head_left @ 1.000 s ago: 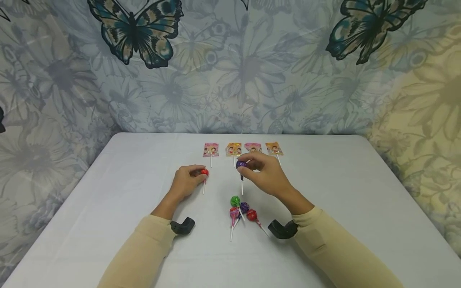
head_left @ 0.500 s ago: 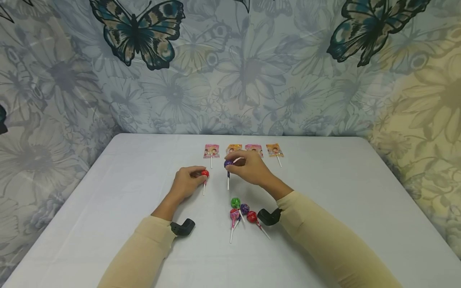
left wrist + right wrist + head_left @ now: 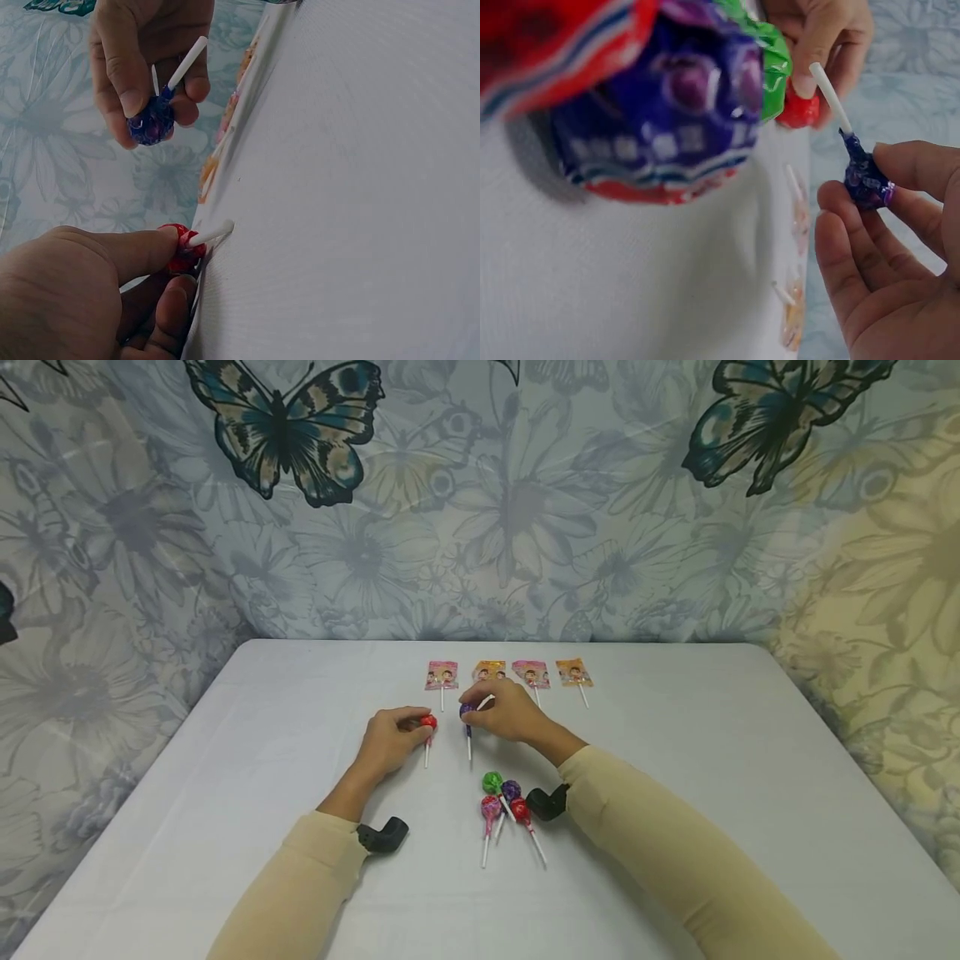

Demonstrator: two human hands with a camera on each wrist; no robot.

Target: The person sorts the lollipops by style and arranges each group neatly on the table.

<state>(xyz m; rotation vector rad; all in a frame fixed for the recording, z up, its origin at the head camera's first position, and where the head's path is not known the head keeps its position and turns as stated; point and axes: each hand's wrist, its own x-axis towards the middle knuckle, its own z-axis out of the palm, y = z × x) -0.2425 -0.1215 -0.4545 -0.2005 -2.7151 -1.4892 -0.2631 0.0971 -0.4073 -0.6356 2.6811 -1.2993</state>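
My left hand (image 3: 390,741) pinches a red lollipop (image 3: 428,722) by its wrapped head between thumb and fingers, low at the table; its white stick points toward me. To its right, my right hand (image 3: 504,710) holds a purple lollipop (image 3: 467,711) by the head, stick hanging toward me. The left wrist view shows the purple lollipop (image 3: 152,122) pinched apart from the red lollipop (image 3: 182,247). Nearer to me lies a cluster: a green lollipop (image 3: 492,782), a purple one (image 3: 511,790), a pink one (image 3: 491,807) and a red one (image 3: 521,811).
Behind the hands, flat lollipops in pink (image 3: 442,676) and orange (image 3: 574,672) wrappers lie in a row near the back edge of the white table (image 3: 225,777). A black wrist camera (image 3: 547,803) sits close beside the cluster. Patterned fabric (image 3: 517,527) hangs behind the table.
My right hand has moved left with the purple lollipop, then slightly down, closer to the left hand. The red lollipop in the cluster has shifted left and turned. My left hand stays nearly still.
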